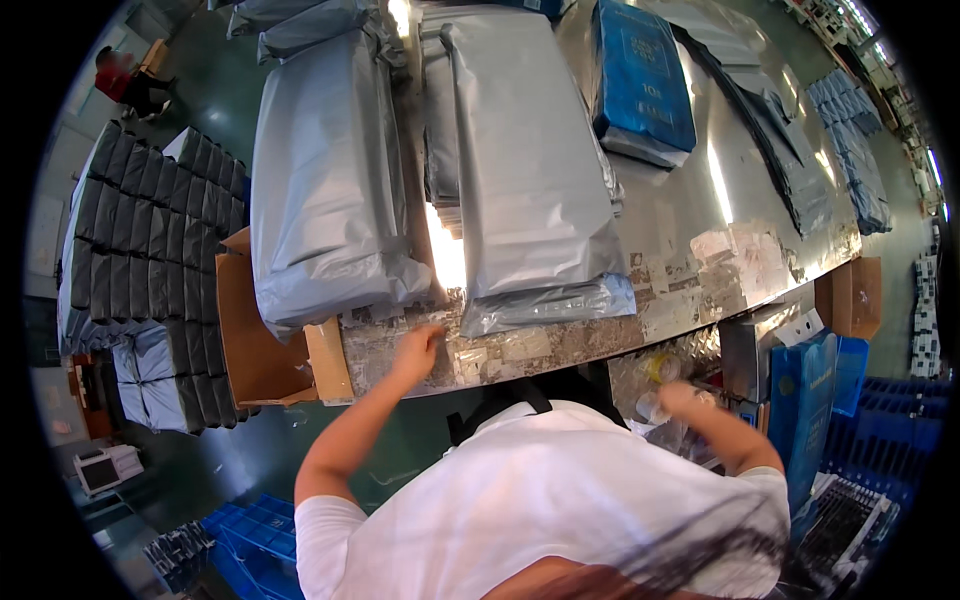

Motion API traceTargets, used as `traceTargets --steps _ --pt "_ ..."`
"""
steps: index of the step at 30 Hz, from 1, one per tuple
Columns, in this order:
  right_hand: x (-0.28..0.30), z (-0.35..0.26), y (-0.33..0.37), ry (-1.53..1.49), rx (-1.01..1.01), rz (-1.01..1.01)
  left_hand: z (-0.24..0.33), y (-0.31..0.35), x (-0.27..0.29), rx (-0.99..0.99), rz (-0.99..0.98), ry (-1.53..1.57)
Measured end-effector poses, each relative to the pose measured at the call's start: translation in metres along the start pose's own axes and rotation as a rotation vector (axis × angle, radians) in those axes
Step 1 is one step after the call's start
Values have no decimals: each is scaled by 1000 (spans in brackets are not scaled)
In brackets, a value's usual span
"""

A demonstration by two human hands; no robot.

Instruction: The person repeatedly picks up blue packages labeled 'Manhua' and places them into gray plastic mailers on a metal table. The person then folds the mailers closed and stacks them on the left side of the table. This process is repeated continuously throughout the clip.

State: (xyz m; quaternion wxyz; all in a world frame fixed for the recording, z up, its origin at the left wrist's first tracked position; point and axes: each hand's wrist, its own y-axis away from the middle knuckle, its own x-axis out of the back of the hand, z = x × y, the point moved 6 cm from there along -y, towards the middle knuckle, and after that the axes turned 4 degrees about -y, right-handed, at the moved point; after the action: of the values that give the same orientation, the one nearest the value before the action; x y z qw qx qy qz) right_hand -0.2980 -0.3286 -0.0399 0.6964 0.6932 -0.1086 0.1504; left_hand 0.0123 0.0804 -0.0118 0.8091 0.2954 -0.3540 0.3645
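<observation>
On the counter (655, 230), upper centre, lies the grey package (530, 150); we judge it weighty, slick and soft-skinned, best held beneath both long sides. Our left hand (419, 346), centre-left, is curled inward; our right hand (685, 400), lower right near the tape roll (662, 367), we cannot read.

Pale print, including a number and several short lines, stands on the upper face of the blue package (643, 85), toward the far edge of the table (690, 215). More pale lettering runs along the tall blue pack (800, 420) below the near edge, toward the right corner, apparently too small to read reliably.
</observation>
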Motion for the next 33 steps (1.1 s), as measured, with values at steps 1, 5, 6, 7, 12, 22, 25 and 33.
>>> traceTargets --steps 1,5,6,7,12,22,25,33 --pt "88 5 24 -72 -42 567 32 -1 22 -124 71 -143" --pt "258 -3 65 347 511 1319 104 -35 41 -973 97 -696" --pt "263 -4 52 463 636 1280 104 -48 36 -1006 60 -708" --pt "264 2 33 431 668 1210 102 -58 32 -1030 23 -722" --pt "265 30 8 -232 682 1192 83 -57 31 -747 86 -306" --pt "193 37 -28 -1475 130 1425 37 -34 -16 387 456 611" --pt "199 30 -52 -1167 -85 1236 30 -50 -49 423 313 593" --pt "223 46 -83 -1791 117 1033 52 -66 -14 242 559 196"
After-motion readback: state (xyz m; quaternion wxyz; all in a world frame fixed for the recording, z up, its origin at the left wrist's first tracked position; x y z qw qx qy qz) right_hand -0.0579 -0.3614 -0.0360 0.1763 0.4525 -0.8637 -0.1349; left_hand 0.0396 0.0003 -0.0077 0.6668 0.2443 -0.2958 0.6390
